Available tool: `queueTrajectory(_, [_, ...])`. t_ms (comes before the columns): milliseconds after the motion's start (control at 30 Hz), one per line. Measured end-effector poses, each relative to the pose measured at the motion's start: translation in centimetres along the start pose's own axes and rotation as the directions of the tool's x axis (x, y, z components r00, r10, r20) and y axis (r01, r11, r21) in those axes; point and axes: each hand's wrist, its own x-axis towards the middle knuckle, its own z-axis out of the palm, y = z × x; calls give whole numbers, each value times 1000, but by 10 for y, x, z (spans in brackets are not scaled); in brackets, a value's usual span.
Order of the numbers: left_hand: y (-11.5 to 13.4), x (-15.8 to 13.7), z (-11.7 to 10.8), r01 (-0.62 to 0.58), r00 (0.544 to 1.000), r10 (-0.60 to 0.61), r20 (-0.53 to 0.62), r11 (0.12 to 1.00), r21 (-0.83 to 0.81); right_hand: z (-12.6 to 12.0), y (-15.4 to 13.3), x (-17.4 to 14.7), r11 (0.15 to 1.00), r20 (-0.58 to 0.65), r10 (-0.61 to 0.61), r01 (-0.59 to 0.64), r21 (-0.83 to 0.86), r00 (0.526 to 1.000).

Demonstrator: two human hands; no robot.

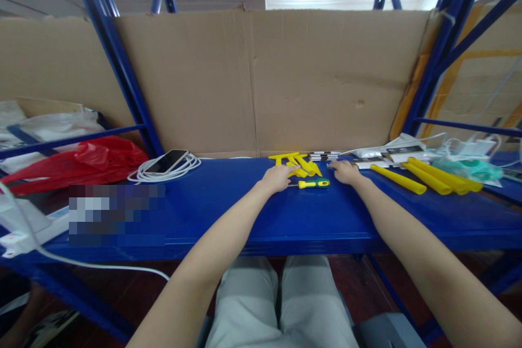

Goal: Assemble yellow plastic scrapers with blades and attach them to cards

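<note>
My left hand is closed at the front of a small group of yellow plastic handle-like parts, its fingers against one of them. Just right of that hand, a screwdriver with a green and yellow handle lies flat on the blue bench, its shaft pointing toward the hand. My right hand rests on the bench with its fingers drawn together over small shiny bits. What its fingertips hold, if anything, is too small to make out.
Several yellow tubes and flat packets lie on the right, near a green plastic bag. Leftward are a phone, a coiled white cable and a red bag. Cardboard stands behind the blue bench.
</note>
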Motion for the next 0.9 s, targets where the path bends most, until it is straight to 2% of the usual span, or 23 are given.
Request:
queueTrajectory(300, [-1,0,1,-8,1000,8,-21,1000,4,0,-7,-2,992,28,-17,20,-121,999])
queueTrajectory(433, [-1,0,1,-7,1000,7,-17,1000,5,-6,-11,-7,983,-19,-38,34,-178,999])
queueTrajectory(567, [-1,1,1,-5,1000,5,-13,1000,3,-8,-15,-11,960,-78,-108,83,-269,991])
queueTrajectory(700, [-1,1,1,-8,1000,8,-5,1000,0,-10,-19,-13,932,-84,-177,139,-335,981])
queueTrajectory(800, [0,1,1,-3,1000,3,-1,1000,2,-14,-22,-15,929,-72,-186,152,-336,980])
queueTrajectory(900, [1,0,0,0,1000,0,1,1000,-2,-16,-24,-14,957,-86,-161,134,-257,983])
